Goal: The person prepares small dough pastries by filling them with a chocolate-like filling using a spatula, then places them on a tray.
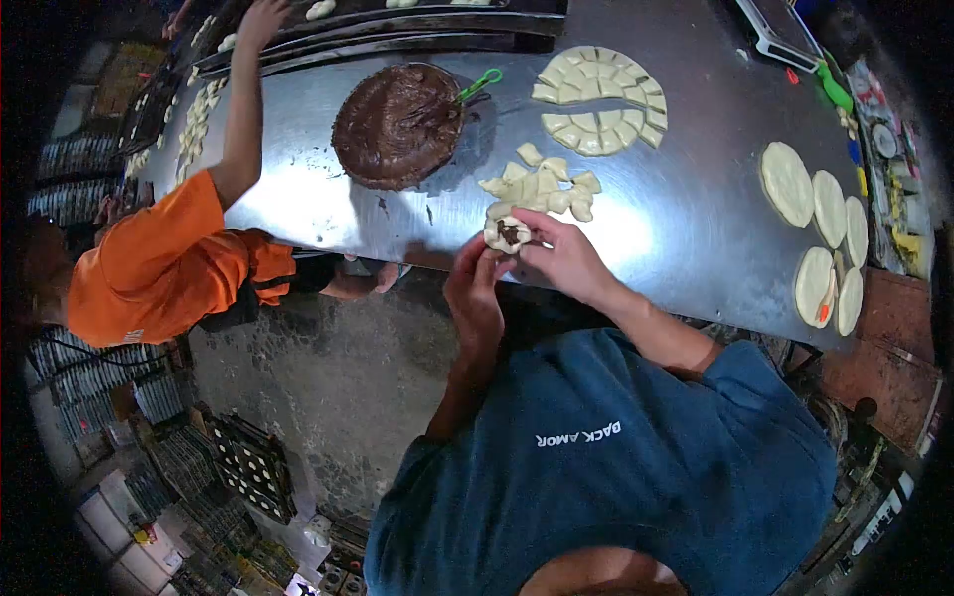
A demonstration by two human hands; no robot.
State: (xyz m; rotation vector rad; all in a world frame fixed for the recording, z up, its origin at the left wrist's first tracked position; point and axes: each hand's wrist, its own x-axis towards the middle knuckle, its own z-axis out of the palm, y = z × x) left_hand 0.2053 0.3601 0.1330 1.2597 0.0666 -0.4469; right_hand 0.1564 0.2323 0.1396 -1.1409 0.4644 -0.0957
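Between both hands, at the front edge of the metal table (686,258), is a piece of dough (494,236) cupped around a dark brown filling. My left hand (475,283) grips it from below and the left with bent fingers. My right hand (566,253) pinches its right rim between thumb and fingers. Just beyond lies a heap of loose dough pieces (542,189). Farther left stands a bowl of chocolate-brown filling (397,124), with a green-handled tool (480,85) resting in it.
A dough round cut into pieces (596,84) lies at the back. Several flat dough ovals (787,186) sit at the right, with an orange-handled tool (825,310) on one. Dark trays (397,30) line the far edge. A person in an orange shirt (159,258) reaches across at left.
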